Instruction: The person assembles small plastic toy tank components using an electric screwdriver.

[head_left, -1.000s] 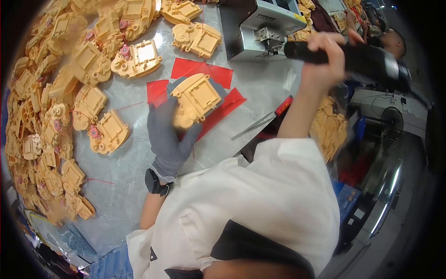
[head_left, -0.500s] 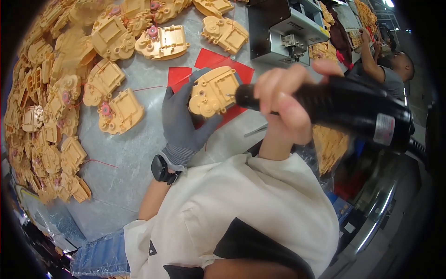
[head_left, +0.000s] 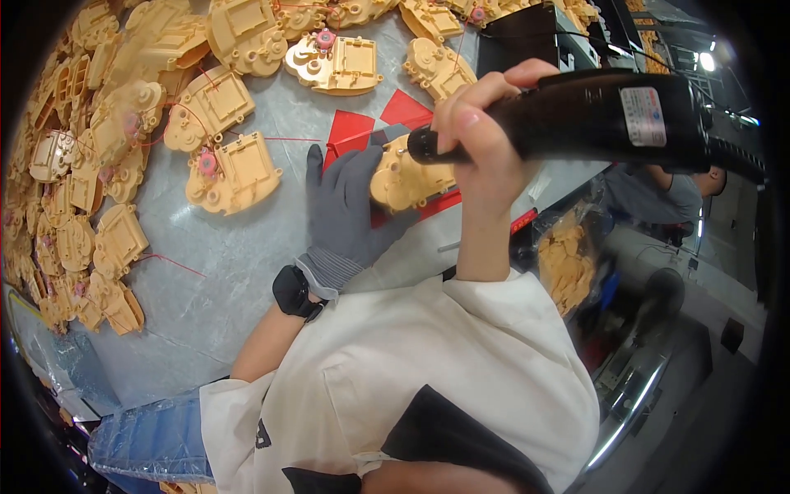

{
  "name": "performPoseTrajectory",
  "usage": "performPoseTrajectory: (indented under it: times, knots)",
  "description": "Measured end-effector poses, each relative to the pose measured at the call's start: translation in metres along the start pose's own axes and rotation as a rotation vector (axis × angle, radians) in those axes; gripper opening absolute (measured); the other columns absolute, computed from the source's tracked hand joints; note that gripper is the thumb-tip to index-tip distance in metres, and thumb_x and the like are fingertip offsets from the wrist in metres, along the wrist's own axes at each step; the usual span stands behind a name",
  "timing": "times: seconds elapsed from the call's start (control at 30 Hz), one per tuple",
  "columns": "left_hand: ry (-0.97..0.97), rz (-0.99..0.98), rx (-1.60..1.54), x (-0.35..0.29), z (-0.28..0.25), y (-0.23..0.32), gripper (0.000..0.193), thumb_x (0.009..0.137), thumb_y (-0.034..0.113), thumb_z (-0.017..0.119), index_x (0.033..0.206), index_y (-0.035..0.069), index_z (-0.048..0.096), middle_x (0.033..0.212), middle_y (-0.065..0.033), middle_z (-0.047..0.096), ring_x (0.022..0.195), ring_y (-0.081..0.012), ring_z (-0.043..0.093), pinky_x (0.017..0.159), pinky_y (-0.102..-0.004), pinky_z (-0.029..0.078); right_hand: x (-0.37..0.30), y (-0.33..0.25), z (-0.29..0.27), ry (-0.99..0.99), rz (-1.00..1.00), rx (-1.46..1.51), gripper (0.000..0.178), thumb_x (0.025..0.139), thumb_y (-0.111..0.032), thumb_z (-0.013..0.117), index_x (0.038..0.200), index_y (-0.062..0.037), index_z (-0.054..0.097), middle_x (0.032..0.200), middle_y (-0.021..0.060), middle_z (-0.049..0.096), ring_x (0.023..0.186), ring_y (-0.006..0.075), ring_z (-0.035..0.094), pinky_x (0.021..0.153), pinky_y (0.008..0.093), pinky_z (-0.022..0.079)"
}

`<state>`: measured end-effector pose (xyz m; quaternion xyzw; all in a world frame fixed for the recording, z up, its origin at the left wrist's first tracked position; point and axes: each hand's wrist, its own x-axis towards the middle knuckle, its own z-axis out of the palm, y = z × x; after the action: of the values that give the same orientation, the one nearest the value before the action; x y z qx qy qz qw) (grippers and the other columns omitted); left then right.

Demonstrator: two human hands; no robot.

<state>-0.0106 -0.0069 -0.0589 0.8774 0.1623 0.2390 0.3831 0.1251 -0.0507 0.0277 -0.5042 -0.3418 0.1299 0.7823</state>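
Here, gloved left hand [head_left: 350,210] grips yellow part [head_left: 405,174]; right hand [head_left: 481,136] clasps screwdriver [head_left: 601,115] above.

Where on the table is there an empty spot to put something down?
The grey tabletop is bare between the gloved left hand and the tan plastic parts piled along the left edge. The top is crowded with more parts, and the red sheet is taken.

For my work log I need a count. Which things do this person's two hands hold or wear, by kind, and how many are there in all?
Grey work glove, worn: 1
Black wristwatch, worn: 1
Tan plastic housing, held by the gloved left hand: 1
Black electric screwdriver, held in the bare right hand: 1
Total: 4
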Motion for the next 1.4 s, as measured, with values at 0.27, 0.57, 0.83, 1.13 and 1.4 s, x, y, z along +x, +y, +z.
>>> performPoseTrajectory:
  times: [0.27,0.57,0.83,1.13,1.4]
  knots:
    - [0.067,0.025,-0.098,0.020,0.003,-0.004,0.076,0.058,0.026,0.079,0.122,0.005,0.043,0.116,-0.0121,0.052,0.106,-0.0302,0.050,0.102,-0.0503,0.024,0.014,0.006,-0.001,-0.039,0.005,-0.034,0.041,0.070,0.006,0.056,0.104,-0.0036,0.035,0.062,0.0073,0.051,0.047,0.0130,0.047,0.048,0.0263,0.042]
    - [0.073,-0.167,-0.074,0.029,0.002,0.013,0.062,0.066,0.038,0.073,0.113,0.006,0.049,0.098,-0.0119,0.058,0.097,-0.0305,0.054,0.094,-0.0428,0.035,0.011,0.004,-0.007,0.116,0.108,0.072,0.052,0.075,-0.005,0.052,0.123,-0.0052,0.035,0.065,0.0021,0.043,0.049,0.0123,0.045,0.055,0.0263,0.041]
    - [0.128,-0.363,-0.773,0.021,-0.105,0.038,0.049,0.075,0.030,0.067,0.111,0.004,0.047,0.101,-0.0077,0.055,0.098,-0.0169,0.053,0.083,-0.0286,0.044,-0.011,-0.074,-0.102,0.444,-0.183,0.473,0.029,0.084,-0.009,0.047,0.113,-0.0053,0.048,0.067,0.0012,0.040,0.055,0.0107,0.040,0.062,0.0260,0.040]
    - [0.136,1.703,-1.690,-0.099,-0.316,0.079,0.020,0.089,0.010,0.038,0.087,0.008,0.059,0.070,-0.0040,0.059,0.065,-0.0170,0.057,0.072,-0.0409,0.047,-0.024,-0.063,-0.130,0.538,-0.075,0.350,0.035,0.082,-0.010,0.050,0.116,-0.0049,0.046,0.065,0.0013,0.039,0.059,0.0114,0.041,0.062,0.0253,0.041]
    - [0.082,-0.335,0.740,-0.009,-0.171,-0.005,0.094,0.061,0.049,0.071,0.137,0.013,0.029,0.138,-0.0186,0.028,0.130,-0.0361,0.021,0.107,-0.0475,0.016,-0.024,-0.058,-0.119,0.478,-0.050,0.337,0.029,0.080,-0.010,0.051,0.108,-0.0028,0.048,0.065,0.0015,0.037,0.057,0.0117,0.039,0.061,0.0276,0.039]
